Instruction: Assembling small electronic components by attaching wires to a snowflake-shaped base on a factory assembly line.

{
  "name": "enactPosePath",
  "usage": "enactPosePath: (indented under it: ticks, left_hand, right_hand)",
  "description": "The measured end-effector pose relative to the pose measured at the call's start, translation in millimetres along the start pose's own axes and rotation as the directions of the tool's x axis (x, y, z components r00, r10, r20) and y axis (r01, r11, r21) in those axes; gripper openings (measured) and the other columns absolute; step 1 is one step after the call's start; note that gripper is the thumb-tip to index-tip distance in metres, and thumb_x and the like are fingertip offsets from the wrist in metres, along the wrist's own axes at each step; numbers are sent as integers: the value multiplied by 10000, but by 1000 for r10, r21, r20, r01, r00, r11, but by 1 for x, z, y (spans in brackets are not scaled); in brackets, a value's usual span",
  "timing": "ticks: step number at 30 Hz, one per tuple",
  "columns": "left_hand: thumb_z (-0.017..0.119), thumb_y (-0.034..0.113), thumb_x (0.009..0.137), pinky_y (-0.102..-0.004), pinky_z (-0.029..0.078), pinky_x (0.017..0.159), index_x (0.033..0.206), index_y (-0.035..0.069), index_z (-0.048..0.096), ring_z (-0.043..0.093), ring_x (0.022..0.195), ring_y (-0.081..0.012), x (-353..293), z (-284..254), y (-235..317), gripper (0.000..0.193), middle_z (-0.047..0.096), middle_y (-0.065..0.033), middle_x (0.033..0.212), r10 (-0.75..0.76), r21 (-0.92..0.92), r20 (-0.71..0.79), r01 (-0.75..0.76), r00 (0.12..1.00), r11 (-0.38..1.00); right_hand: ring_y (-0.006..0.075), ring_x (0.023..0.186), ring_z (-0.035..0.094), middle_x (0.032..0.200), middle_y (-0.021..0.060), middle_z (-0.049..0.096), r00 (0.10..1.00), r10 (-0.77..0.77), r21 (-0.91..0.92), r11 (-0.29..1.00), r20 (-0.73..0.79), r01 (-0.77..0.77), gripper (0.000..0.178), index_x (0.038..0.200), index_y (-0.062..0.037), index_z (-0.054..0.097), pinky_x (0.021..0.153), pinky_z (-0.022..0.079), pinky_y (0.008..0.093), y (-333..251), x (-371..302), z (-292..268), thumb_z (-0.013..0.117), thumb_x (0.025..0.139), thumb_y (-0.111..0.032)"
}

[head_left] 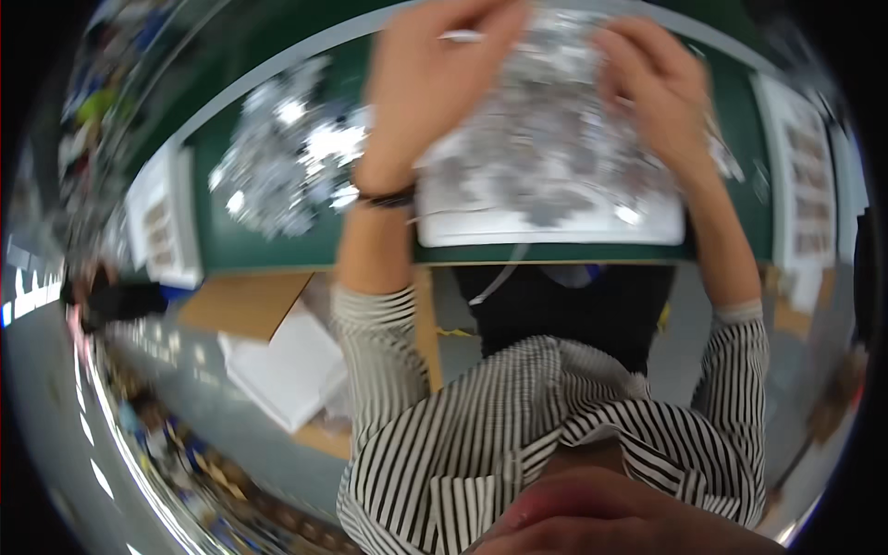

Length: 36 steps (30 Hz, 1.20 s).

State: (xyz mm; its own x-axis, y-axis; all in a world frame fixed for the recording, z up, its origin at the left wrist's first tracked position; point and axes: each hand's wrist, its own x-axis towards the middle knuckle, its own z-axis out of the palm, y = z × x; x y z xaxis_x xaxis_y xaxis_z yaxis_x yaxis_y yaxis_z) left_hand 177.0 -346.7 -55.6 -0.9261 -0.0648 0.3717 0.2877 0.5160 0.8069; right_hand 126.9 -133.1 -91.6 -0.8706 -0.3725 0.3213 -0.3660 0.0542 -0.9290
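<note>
My left hand [439,79] is raised over the far left part of a white tray [555,231]. Its thumb and fingers come together near the top edge of the picture; what they pinch is too blurred to name. A small white piece [460,36] shows by these fingers. Over the tray's right side my right hand [655,88] has its fingers bent, smeared by motion, so its grip is unclear. Many thin, shiny silver pieces [546,176] lie heaped in the tray between both hands. Left of my left forearm, a second heap of silver pieces [287,157] lies on the green tabletop [217,250].
White framed boxes with brownish items stand at the table's left end [166,217] and right end [803,176]. A white cord [499,282] hangs over the front edge. Below on the left are an open cardboard flap [245,305] and a white sheet-like thing [287,365].
</note>
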Motion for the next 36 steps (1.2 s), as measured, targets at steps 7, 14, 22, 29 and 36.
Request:
enactPosePath:
  ticks: [7,14,22,29,36]
  left_hand:
    - [552,-12,885,-181,443,648,1197,7,709,589,806,-77,6,14,6,349,750,-72,1036,-180,-8,313,192,932,981]
    - [720,2,827,-175,427,611,1129,18,741,581,753,-78,-2,21,5,303,752,-44,930,-136,-166,316,195,939,967]
    - [742,-62,819,-207,538,740,1170,-8,708,650,814,-120,-3,33,8,358,733,-93,947,-165,-391,324,291,932,873]
    - [744,-103,790,-225,558,811,1190,-31,681,674,850,-153,-1,36,7,411,728,-144,998,-115,-505,233,221,966,835]
    - [743,-111,798,-239,562,811,1173,-48,668,690,880,-177,-1,32,4,388,729,-167,1039,-146,-647,184,232,972,726]
  right_hand:
    - [65,534,426,634,-3,579,977,207,140,967,46,-212,151,916,-12,655,501,340,213,-7,0,-16,626,1003,-131]
    - [77,573,445,654,-5,564,972,225,205,951,61,-233,165,936,-14,662,532,352,216,-15,-6,-10,634,1007,-160]
    - [86,597,446,712,1,570,974,218,320,920,64,-227,156,951,-6,657,550,361,218,-11,-6,-10,620,1011,-145]
    - [89,619,477,749,23,606,969,229,351,903,91,-246,152,960,-2,655,569,387,219,-16,-2,-16,607,1016,-134]
    - [64,573,477,699,2,632,995,99,208,973,-4,-96,165,987,-33,712,525,365,211,-9,-10,-16,658,978,-189]
